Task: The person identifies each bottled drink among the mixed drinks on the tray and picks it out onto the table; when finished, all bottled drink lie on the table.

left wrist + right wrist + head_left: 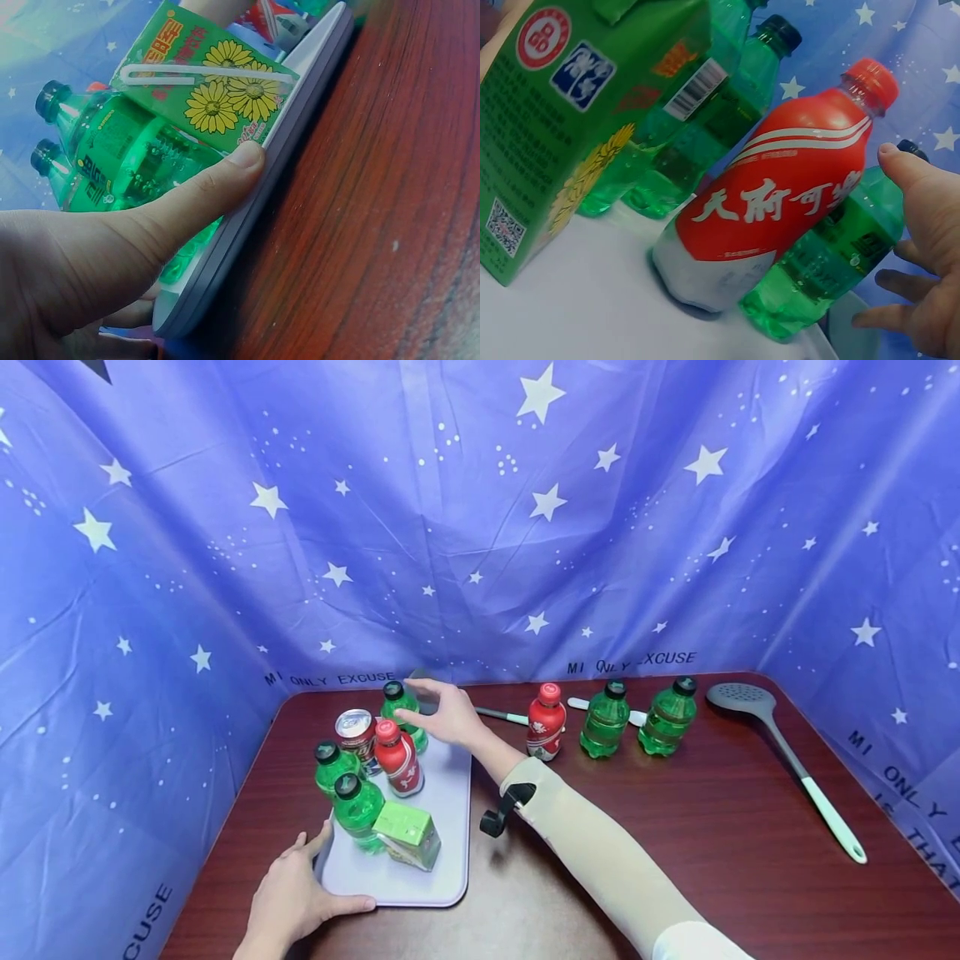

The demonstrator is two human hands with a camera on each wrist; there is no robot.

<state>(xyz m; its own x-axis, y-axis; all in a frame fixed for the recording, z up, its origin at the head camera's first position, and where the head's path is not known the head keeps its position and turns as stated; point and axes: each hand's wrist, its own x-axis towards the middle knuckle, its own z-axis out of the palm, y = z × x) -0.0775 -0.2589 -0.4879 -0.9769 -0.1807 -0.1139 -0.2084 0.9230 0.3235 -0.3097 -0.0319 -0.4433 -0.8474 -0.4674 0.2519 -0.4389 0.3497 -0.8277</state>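
A white tray (397, 892) stands on the left of the table. My left hand (288, 893) holds its near left corner, the thumb (202, 187) lying along the rim. At the tray's far end my right hand (444, 714) is beside a green bottle (401, 706), its fingers spread and apart from it in the right wrist view. Also on the tray are a red bottle (780, 195), a drink can (356, 727), two more green bottles (360, 810) and a green drink carton (214, 90) with a straw on its side.
Right of the tray stand a red bottle (546, 722) and two green bottles (604, 720), with a white utensil (637, 718) lying behind them. A grey skimmer (776, 727) lies at the far right. Another grey utensil (491, 713) lies partly behind my right hand. Starry blue cloth surrounds the table.
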